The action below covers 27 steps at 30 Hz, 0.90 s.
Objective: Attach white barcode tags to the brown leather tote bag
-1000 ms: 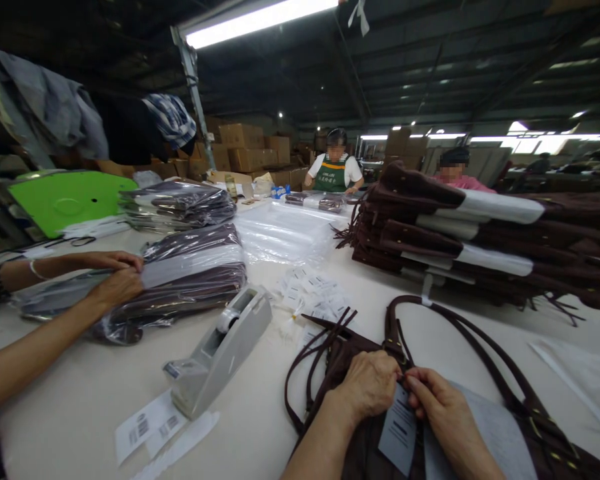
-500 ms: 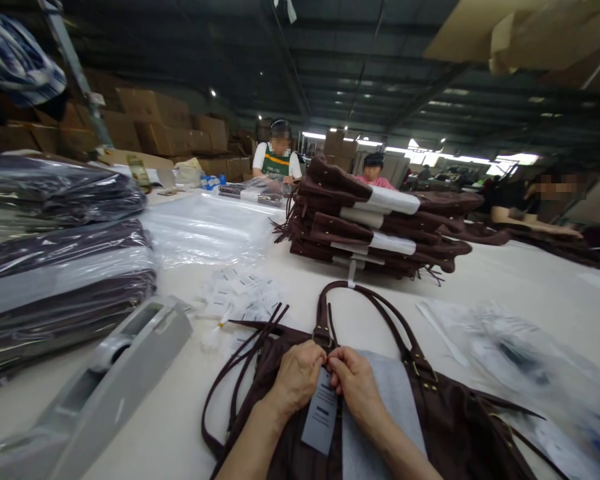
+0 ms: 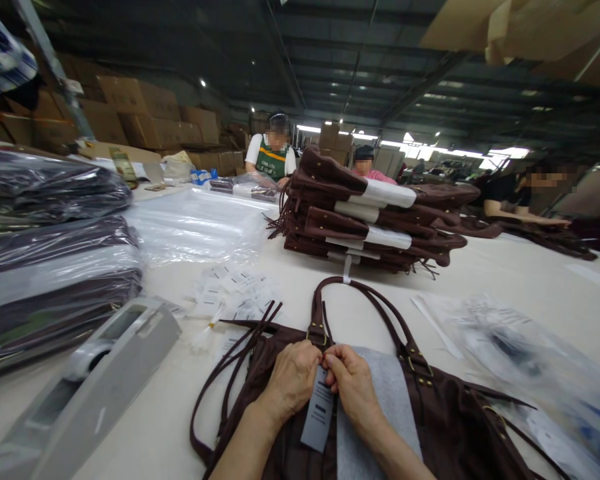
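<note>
A dark brown handbag lies on the table in front of me, its looped handle pointing away. My left hand and my right hand meet just below the handle's metal ring, fingertips pinched together. Below the pinch hangs a grey printed hang tag, held at its top end; any string there is hidden by my fingers. Under my right wrist a pale grey sheet lies across the bag. Thin brown straps curl off the bag's left side.
Brown bags are stacked behind the handle. Plastic-wrapped bags and a grey tape dispenser stand left. Loose labels and clear plastic sheets lie beyond. A plastic bag sits right. Several people work across the table.
The whole view has shifted slightly, so things appear a little further left and higher. Both hands keep their pinch at the top of the hang tag.
</note>
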### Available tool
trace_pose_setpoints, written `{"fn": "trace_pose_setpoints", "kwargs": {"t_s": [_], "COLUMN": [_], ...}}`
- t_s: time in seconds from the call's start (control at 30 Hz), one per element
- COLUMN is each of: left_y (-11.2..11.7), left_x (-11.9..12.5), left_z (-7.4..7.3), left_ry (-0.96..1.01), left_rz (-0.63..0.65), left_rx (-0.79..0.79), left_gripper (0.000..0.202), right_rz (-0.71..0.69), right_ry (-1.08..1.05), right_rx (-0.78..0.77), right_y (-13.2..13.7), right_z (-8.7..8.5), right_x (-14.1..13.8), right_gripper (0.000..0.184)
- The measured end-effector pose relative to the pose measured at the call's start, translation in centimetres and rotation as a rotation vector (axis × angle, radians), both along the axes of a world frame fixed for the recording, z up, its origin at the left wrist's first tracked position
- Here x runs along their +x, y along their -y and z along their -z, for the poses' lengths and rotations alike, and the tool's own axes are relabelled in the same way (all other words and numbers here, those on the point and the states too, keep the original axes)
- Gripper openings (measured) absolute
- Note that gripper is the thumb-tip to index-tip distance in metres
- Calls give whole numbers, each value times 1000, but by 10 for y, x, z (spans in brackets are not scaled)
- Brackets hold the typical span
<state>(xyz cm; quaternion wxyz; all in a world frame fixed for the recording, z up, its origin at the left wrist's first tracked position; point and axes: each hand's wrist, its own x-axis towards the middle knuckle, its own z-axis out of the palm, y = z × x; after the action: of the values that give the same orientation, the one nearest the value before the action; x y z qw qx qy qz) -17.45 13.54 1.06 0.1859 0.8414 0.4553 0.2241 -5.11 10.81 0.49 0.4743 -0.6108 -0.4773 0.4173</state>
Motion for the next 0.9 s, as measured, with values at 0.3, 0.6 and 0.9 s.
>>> {"fn": "trace_pose_setpoints", "kwargs": {"t_s": [0.3,0.6,0.9], "left_y": [-1,0,-3], "left_x": [0,-1,-2], "left_z": [2,3,4], "left_ry": [-28,-4,-9], "left_rz": [19,2,6], "left_rx": [14,-8,-61], "left_gripper": [22,23,22], "right_rz": [-23,8,-83], "right_ry": [22,20,-35], "right_rx": [-12,-6,-23], "right_y": [0,0,-5], "right_z": [1,3,24], "right_x": [0,-2,5], "right_gripper": [17,20,26]}}
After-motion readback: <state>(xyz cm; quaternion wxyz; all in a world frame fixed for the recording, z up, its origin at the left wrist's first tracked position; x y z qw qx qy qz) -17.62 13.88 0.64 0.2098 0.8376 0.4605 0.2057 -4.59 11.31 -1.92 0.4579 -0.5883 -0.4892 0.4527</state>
